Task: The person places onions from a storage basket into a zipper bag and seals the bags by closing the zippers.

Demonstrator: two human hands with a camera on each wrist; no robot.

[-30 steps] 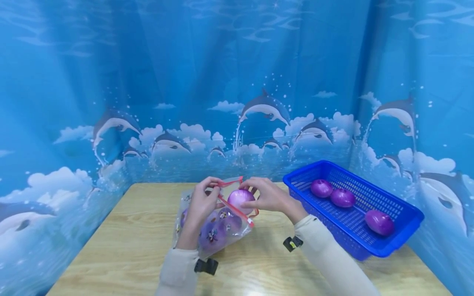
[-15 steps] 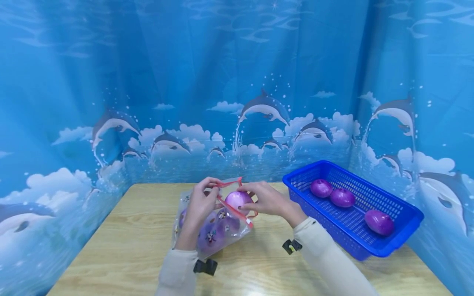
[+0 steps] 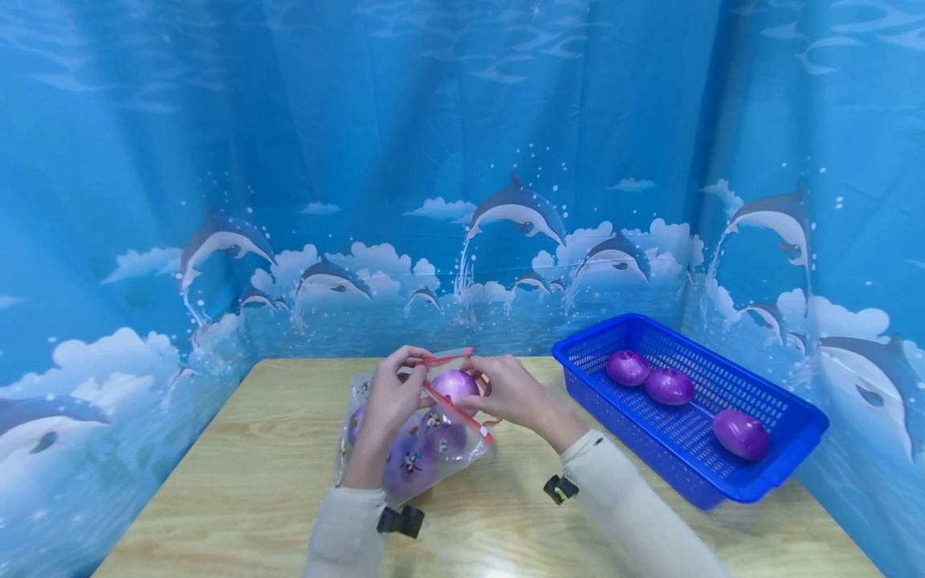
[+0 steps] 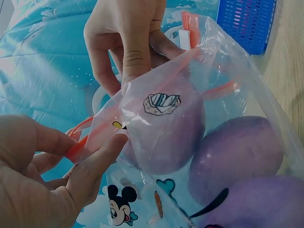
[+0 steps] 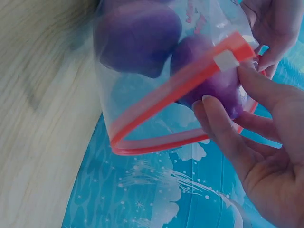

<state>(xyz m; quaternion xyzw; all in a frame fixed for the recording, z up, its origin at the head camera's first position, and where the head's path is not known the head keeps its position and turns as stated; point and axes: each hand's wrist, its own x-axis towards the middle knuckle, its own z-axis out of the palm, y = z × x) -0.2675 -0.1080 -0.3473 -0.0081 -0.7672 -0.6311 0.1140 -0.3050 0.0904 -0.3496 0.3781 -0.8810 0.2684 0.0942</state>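
Left hand (image 3: pixel 390 401) pinches the red zip rim of the clear printed plastic bag (image 3: pixel 408 449), holding its mouth open and tilted up-right. Right hand (image 3: pixel 509 393), fingers curled, grips the round purple onion (image 3: pixel 454 385) sitting in that mouth, bag interior down-left of it. Purple onions already inside crowd the bag. Blue plastic basket (image 3: pixel 784 474) with three onions stands right, apart.

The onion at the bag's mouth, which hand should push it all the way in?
Probably the right hand: its fingers already curl round the purple onion at the opening. The left hand is busy pinching the red zip edge of the zip bag, holding the mouth open.
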